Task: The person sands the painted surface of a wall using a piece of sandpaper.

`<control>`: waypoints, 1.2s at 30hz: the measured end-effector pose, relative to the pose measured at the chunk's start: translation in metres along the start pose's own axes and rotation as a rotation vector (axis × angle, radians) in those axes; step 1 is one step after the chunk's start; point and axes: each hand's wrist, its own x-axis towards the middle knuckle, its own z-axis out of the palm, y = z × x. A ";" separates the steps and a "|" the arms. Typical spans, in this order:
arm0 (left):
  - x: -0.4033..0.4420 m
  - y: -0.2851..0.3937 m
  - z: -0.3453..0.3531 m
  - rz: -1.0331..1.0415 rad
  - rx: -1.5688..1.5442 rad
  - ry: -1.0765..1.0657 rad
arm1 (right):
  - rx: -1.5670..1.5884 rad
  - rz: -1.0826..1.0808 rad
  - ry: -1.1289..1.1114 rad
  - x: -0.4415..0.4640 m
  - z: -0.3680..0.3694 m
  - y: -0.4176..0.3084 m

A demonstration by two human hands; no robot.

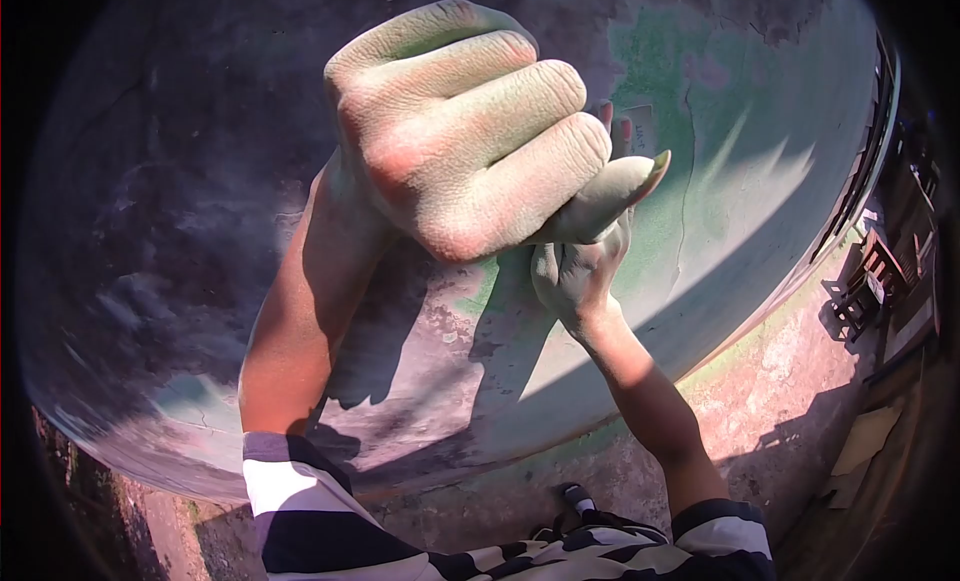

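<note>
Close to the camera, my left hand (470,141) is closed in a fist, its back toward me and its thumb pointing right. The palm side is turned away, so anything inside it is hidden. Farther off, my right hand (587,271) reaches up by the worn green and purplish wall (520,371). The left fist covers most of its fingers; only fingertips show past the left thumb. A small pale patch with marks like writing (638,127) appears on the wall beside those fingertips. Whether the right hand touches the wall or holds anything, I cannot tell.
Strong sunlight and dark shadows cross the wall, which has cracks (686,181). A reddish ground strip (800,381) runs along its foot. Wooden furniture or slats (882,266) stand at the right. Below me a shod foot (577,498) shows.
</note>
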 end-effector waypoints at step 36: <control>-0.009 0.017 -0.010 -0.229 -0.099 -0.147 | -0.027 -0.214 0.087 -0.041 0.014 -0.002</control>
